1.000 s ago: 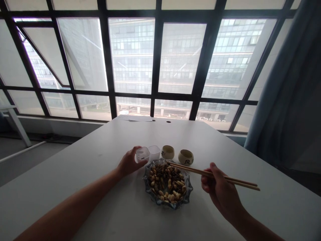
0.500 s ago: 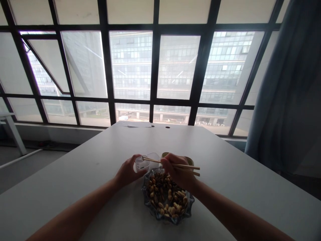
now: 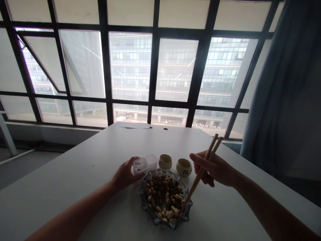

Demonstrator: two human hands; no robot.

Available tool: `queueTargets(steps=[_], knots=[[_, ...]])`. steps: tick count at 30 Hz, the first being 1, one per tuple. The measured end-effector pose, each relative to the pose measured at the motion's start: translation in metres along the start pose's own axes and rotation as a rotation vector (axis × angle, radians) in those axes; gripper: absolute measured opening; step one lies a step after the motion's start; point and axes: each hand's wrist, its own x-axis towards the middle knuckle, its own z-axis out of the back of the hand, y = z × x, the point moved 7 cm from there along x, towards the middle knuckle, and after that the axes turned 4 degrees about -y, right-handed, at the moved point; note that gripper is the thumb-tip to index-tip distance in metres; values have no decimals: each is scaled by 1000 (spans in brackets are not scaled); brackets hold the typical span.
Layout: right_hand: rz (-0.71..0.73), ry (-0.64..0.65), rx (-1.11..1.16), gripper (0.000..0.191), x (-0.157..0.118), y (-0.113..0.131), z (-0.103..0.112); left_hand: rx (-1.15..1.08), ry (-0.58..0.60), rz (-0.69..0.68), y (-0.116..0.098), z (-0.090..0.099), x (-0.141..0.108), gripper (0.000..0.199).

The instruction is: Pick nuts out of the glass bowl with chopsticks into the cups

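Observation:
My right hand (image 3: 210,167) grips a pair of wooden chopsticks (image 3: 202,167), slanting down to the left. Their tips reach the right side of a scalloped glass bowl (image 3: 143,197), among peanuts (image 3: 170,214) in the shell. Darker seeds (image 3: 159,182) lie toward the back of the bowl. My left hand (image 3: 127,172) is wrapped round a small clear plastic cup (image 3: 140,164) with a few dark bits at its bottom. Touching that cup on its right is a second clear plastic cup (image 3: 151,161). Whether the chopsticks pinch a peanut, I cannot tell.
Two small cream cups with dark characters stand behind the bowl, a left cup (image 3: 165,162) and a right cup (image 3: 184,167). White papers (image 3: 131,125) lie at the far end of the white table (image 3: 105,150). A blue curtain (image 3: 271,100) hangs at the right.
My right hand has swung right with the chopsticks, from over the held plastic cup down to the bowl's right side. Both cream cups now show fully. My left hand stays at its cup.

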Motion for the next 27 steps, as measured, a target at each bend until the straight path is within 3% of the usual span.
queueTargets(steps=[3, 7, 12, 16, 20, 23, 27], knots=[[-82, 110, -71, 65, -3, -12, -8, 14, -2, 5, -1, 1, 1, 54], [-63, 104, -73, 64, 5, -25, -31, 9, 1, 18, -1, 2, 1, 53], [116, -99, 5, 55, 9, -17, -40, 0, 11, 27, -3, 3, 0, 52], [178, -240, 26, 54, -3, -15, -21, 5, 7, 37, -4, 5, 0, 51], [201, -399, -58, 50, -26, -28, -3, 8, 22, 52, -4, 3, 1, 52], [264, -450, -180, 47, -44, -38, -15, 13, 35, 70, -2, 2, 1, 54], [410, -493, -325, 49, -64, -35, -54, 25, 43, 81, 0, 1, 0, 55]])
